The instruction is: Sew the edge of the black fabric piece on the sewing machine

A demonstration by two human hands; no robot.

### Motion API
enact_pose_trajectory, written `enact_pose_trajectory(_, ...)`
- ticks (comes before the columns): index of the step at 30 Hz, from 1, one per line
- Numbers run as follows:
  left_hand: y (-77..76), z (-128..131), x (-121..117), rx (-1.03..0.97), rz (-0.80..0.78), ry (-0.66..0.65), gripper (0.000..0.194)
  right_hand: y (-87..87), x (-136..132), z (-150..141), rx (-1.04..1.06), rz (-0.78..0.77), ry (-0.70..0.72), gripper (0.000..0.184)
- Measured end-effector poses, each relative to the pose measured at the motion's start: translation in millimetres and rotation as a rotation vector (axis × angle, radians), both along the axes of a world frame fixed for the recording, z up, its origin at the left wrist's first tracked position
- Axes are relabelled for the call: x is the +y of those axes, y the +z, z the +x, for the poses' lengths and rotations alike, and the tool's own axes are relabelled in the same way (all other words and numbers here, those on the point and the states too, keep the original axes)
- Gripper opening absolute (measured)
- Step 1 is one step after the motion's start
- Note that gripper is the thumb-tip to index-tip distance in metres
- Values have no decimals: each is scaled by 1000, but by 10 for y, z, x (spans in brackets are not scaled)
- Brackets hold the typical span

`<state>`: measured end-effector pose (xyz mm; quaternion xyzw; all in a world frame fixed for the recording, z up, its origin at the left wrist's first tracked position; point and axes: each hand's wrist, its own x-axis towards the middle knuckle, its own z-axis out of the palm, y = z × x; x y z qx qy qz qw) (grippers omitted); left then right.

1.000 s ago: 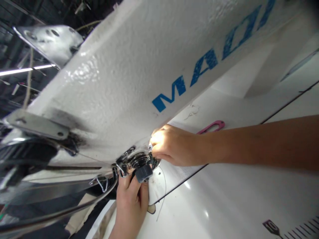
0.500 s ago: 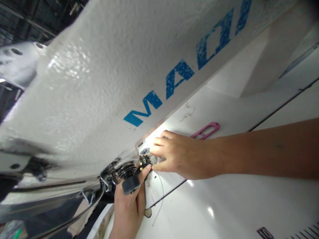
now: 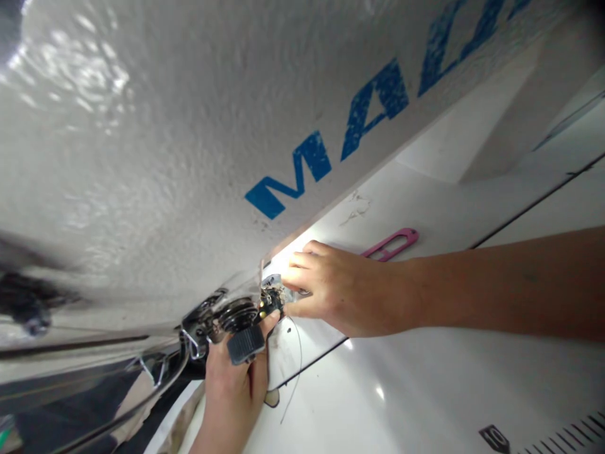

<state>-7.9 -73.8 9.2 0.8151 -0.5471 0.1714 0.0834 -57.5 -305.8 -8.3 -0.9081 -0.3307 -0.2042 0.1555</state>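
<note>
A white sewing machine (image 3: pixel 189 126) with blue lettering fills the upper view, tilted across it. Low at its needle end sits a small black presser foot assembly (image 3: pixel 271 304), brightly lit. My right hand (image 3: pixel 347 293) reaches in from the right, fingers bent and thumb and fingertips drawn together beside the foot; what they grip is too small to make out. From below, my left hand (image 3: pixel 231 384) stretches a fingertip to the foot's near side, partly hidden behind a dark ridged knob (image 3: pixel 246 345). A thin thread (image 3: pixel 300 353) trails down from the foot over the white bed.
A pink slotted plastic piece (image 3: pixel 394 244) lies on the bed behind my right wrist. Metal tension discs (image 3: pixel 236 314) and wire guides stick out beside my left hand. A ruler scale (image 3: pixel 567 435) marks the table's lower right.
The view has shifted closer to the machine, so its lettering appears larger and higher. Both hands stay at the presser foot, with little visible movement of the fingers.
</note>
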Motion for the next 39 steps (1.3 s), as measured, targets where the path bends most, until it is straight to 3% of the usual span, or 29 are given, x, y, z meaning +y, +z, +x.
enact_pose_trajectory(10, 18, 7, -44, 23, -47, -44, 31, 11, 20, 45, -24, -20, -53, 8)
enact_pose_trajectory(13, 33, -7, -42, 33, -29, -21, 31, 46, 32, 96, 19, -47, -68, 11)
enact_pose_trajectory(21, 22, -8, -25, 7, -12, -8, 31, 101, -47, 157, -72, -206, 62, 17)
enact_pose_trajectory(39, 42, -14, -24, 13, -7, -15, 31, 37, -75, 173, -154, -212, 34, 20)
